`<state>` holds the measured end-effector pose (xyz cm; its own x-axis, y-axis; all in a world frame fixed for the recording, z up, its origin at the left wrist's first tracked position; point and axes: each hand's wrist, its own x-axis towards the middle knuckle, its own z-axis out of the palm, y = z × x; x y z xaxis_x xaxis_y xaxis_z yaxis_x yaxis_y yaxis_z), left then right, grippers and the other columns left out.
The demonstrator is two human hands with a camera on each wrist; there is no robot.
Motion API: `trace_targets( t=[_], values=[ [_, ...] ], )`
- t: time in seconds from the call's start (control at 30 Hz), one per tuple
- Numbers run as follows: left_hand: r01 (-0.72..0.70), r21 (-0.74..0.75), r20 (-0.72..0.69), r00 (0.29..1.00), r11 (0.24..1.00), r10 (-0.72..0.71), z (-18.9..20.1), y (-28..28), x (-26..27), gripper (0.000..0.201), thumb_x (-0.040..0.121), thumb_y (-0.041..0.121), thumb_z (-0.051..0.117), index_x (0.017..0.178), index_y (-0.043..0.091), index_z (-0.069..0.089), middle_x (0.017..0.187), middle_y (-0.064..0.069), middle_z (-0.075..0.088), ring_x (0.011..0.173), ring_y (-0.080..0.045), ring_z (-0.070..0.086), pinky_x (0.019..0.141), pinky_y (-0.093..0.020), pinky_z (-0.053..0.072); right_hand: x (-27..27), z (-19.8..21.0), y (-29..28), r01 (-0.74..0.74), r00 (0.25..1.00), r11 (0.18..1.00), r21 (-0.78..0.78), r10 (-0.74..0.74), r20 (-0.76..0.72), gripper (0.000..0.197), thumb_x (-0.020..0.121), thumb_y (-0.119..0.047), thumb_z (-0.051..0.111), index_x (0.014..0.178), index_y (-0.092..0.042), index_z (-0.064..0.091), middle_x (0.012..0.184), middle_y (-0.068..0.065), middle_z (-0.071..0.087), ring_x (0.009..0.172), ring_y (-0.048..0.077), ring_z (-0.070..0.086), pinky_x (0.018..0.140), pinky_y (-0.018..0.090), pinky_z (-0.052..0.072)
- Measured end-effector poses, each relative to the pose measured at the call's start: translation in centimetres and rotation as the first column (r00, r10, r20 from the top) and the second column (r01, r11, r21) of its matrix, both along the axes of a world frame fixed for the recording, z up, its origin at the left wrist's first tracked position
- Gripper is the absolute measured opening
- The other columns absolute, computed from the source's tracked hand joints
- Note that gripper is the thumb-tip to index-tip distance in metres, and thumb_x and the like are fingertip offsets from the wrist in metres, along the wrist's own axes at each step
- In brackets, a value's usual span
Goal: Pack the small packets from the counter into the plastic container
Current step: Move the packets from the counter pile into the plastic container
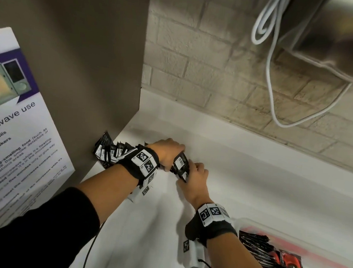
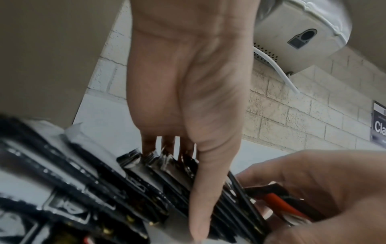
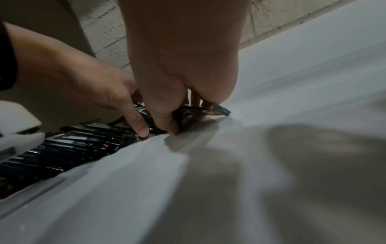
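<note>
Step in hand: gathering a batch of packets off the counter (image 1: 241,181), not yet carried over. Both hands meet on a small bunch of packets (image 1: 180,164) near frame centre in the head view. Left hand (image 1: 167,152) comes in from 8 o'clock, palm down, fingers curled over the top of the bunch, thumb pressed down its near side; the left wrist view shows the thumb (image 2: 205,189) straight along the stack edges and the fingertips (image 2: 167,145) hooked over the far edge. Right hand (image 1: 197,175) comes from 5 o'clock, fingers and thumb pinching the right end of the same bunch; the right wrist view shows the thumb tip (image 3: 167,122) down at the counter with one packet corner sticking out at 3 o'clock. So both hands are closed on the bunch, neither empty.

A row of loose packets (image 1: 111,149) stands on edge at 9 o'clock of the hands, against the brown cabinet side (image 1: 92,63). The plastic container (image 1: 311,237) sits at 4 o'clock, bottom right, already holding many packets (image 1: 267,257).

Next move, my read: squeeze the bunch flat so none slip, lift clear, swing toward 4 o'clock and drop it in the container. Packets look slick and thin, likely to fan out if the grip loosens.

Poster (image 1: 14,121) at 9 o'clock, white cable (image 1: 269,67) at 1 o'clock.
</note>
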<state>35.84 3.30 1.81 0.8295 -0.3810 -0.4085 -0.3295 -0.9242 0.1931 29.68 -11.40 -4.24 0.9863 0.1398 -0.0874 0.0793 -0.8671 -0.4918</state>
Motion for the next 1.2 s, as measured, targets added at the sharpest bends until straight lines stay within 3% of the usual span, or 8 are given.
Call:
trace_targets(
  t=[0.1, 0.2, 0.37, 0.67, 0.83, 1.0, 1.1, 1.2],
  values=[
    [0.004, -0.043, -0.011, 1.0, 0.999, -0.004, 0.1, 0.0, 0.0, 0.076, 0.066, 0.007, 0.084, 0.132, 0.016, 0.049, 0.124, -0.008, 0.057, 0.11, -0.025, 0.055, 0.085, -0.035, 0.052, -0.4, -0.6, 0.0, -0.027, 1.0, 0.999, -0.016, 0.027, 0.008, 0.069, 0.091, -0.027, 0.062, 0.151, -0.013, 0.03, 0.143, 0.012, 0.032, 0.126, 0.033, 0.032, 0.107, 0.03, 0.022],
    [0.007, -0.093, -0.052, 0.999, 0.996, -0.012, 0.0, -0.1, -0.1, 0.078, 0.066, 0.006, 0.086, 0.133, 0.016, 0.048, 0.122, -0.006, 0.058, 0.081, -0.014, 0.058, 0.058, -0.015, 0.045, -0.9, -0.9, 0.5, 0.006, 1.0, 1.0, 0.028, -0.007, 0.006, 0.08, 0.082, -0.034, 0.062, 0.152, -0.017, 0.025, 0.146, 0.004, 0.034, 0.124, 0.03, 0.032, 0.105, 0.034, 0.027],
    [-0.003, -0.087, -0.104, 0.995, 0.996, -0.006, 0.2, -0.6, -0.8, 0.078, 0.066, 0.012, 0.084, 0.133, 0.019, 0.044, 0.119, -0.007, 0.054, 0.101, -0.026, 0.059, 0.085, -0.043, 0.057, -1.3, -1.6, 0.7, 0.067, 0.997, 0.991, 0.118, -0.071, 0.027, 0.096, 0.074, -0.054, 0.073, 0.151, -0.021, 0.026, 0.135, -0.003, 0.041, 0.12, 0.024, 0.031, 0.102, 0.037, 0.031],
    [-0.112, -0.29, -0.306, 0.952, 0.951, 0.019, 1.7, -1.2, -1.2, 0.082, 0.066, 0.033, 0.073, 0.14, 0.035, 0.039, 0.121, 0.008, 0.047, 0.11, -0.016, 0.053, 0.098, -0.04, 0.05, -1.3, -2.2, 0.5, 0.102, 0.989, 0.981, 0.168, -0.118, 0.091, 0.063, 0.076, -0.048, 0.076, 0.122, -0.015, 0.048, 0.113, 0.001, 0.044, 0.102, 0.017, 0.031, 0.09, 0.03, 0.03],
    [-0.154, -0.341, -0.299, 0.953, 0.927, 0.048, 2.6, -1.5, -1.8, 0.076, 0.071, 0.051, 0.077, 0.136, 0.032, 0.042, 0.12, 0.008, 0.054, 0.109, -0.017, 0.057, 0.097, -0.039, 0.05, -2.2, -1.8, 0.3, 0.184, 0.978, 0.927, 0.326, -0.206, 0.033, 0.047, 0.078, -0.031, 0.074, 0.111, -0.013, 0.045, 0.104, 0.0, 0.042, 0.102, 0.022, 0.039, 0.091, 0.04, 0.04],
    [-0.089, -0.318, -0.267, 0.964, 0.944, 0.001, 1.8, -2.2, -3.0, 0.045, 0.084, 0.031, 0.071, 0.122, 0.022, 0.049, 0.109, 0.0, 0.062, 0.099, -0.022, 0.062, 0.088, -0.039, 0.052, -3.1, -1.1, 0.2, 0.241, 0.97, 0.883, 0.402, -0.236, -0.062, 0.054, 0.071, -0.033, 0.075, 0.107, -0.021, 0.037, 0.1, 0.002, 0.052, 0.099, 0.027, 0.053, 0.087, 0.046, 0.047],
    [-0.116, -0.349, -0.28, 0.96, 0.93, 0.014, 1.7, -2.2, -3.6, 0.043, 0.085, 0.026, 0.07, 0.121, 0.023, 0.046, 0.106, -0.001, 0.062, 0.091, -0.019, 0.061, 0.077, -0.033, 0.049, -3.7, -0.6, 0.4, 0.195, 0.981, 0.845, 0.498, -0.18, -0.078, 0.072, 0.061, -0.047, 0.079, 0.115, -0.027, 0.037, 0.104, -0.003, 0.064, 0.098, 0.02, 0.062, 0.088, 0.041, 0.049],
    [-0.145, -0.402, -0.255, 0.966, 0.904, 0.041, 2.3, -1.9, -3.9, 0.046, 0.082, 0.032, 0.074, 0.12, 0.025, 0.047, 0.108, 0.0, 0.063, 0.098, -0.02, 0.063, 0.085, -0.036, 0.052, -3.9, 0.0, 0.3, 0.159, 0.986, 0.789, 0.594, -0.159, -0.052, 0.068, 0.062, -0.051, 0.077, 0.117, -0.035, 0.038, 0.099, -0.012, 0.068, 0.092, 0.009, 0.066, 0.083, 0.029, 0.049]
  ],
)
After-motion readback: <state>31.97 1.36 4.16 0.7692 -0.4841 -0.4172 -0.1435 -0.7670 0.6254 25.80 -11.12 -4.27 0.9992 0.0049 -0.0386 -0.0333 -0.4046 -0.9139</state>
